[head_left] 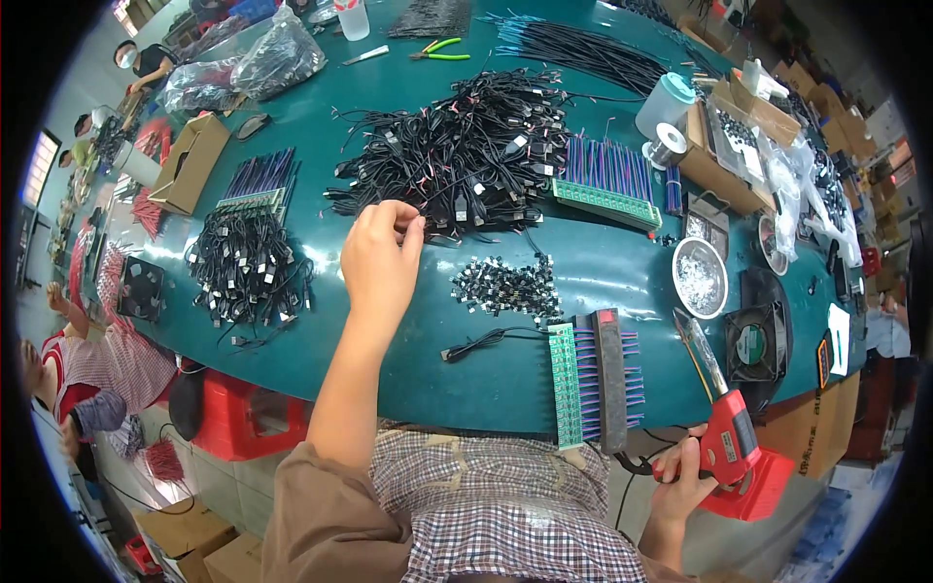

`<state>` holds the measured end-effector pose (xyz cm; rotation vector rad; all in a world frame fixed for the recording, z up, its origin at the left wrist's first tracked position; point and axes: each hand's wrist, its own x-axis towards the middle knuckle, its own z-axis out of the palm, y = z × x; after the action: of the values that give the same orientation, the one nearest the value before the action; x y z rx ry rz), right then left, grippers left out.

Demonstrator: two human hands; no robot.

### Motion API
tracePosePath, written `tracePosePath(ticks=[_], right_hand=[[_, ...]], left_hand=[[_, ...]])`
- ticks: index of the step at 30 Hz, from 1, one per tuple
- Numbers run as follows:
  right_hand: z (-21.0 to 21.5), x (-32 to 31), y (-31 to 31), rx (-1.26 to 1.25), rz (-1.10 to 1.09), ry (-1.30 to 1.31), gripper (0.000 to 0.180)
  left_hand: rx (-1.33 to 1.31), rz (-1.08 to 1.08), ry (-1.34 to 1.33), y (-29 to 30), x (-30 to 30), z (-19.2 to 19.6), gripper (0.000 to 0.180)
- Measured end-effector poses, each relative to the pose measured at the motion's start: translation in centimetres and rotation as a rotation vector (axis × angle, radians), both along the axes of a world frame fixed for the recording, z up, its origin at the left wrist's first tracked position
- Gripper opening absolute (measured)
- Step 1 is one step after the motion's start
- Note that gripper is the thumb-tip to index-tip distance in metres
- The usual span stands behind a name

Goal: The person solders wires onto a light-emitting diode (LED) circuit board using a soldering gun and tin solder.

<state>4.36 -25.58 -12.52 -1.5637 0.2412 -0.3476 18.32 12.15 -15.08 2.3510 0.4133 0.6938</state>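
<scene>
In the head view, your left hand [382,255] is at the near edge of the big pile of black cables [457,160], which spreads out far and to the right of it. Its fingers are bent and the thumb is close to the first finger, but I cannot tell if they pinch a cable. Your right hand [680,481] is well apart, at the near right, with its fingers wrapped around the handle of a red soldering tool [731,437]. The tool's long metal end points far and a bit left, close to a silver bowl [702,314]. The green board [566,389] lies between your hands, near and right of your left hand, and far and left of your right hand, which is nearer to it. Its long side runs from near to far, just left of a dark bar [612,384]. One black cable [486,339] reaches left from the board's far end.
</scene>
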Motion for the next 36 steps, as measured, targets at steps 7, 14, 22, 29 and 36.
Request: tracePosePath(ticks=[7,14,22,29,36], right_hand=[[-0.4,-0.8,-0.4,0.012,-0.025,0.005,0.019],[0.3,-0.8,0.0,0.017,-0.014,0.007,0.019],[0.8,-0.8,0.2,0.01,0.043,0.001,0.017],[2.0,-1.0,2.2,0.027,0.042,0.048,0.032],[3.1,0.7,5.2,0.023,0.259,0.094,0.062]], left_hand=[[0.093,0.01,0.089,1.5,1.0,-3.0,0.017],[-0.058,0.068,0.038,1.6,0.1,-1.3,0.011],[-0.414,0.05,-0.089,1.9,-4.0,1.9,0.017],[-0.568,-0.343,0.089,-5.0,-7.8,5.0,0.011],[-0.556,-0.586,0.251,-10.1,-9.4,5.5,0.008]])
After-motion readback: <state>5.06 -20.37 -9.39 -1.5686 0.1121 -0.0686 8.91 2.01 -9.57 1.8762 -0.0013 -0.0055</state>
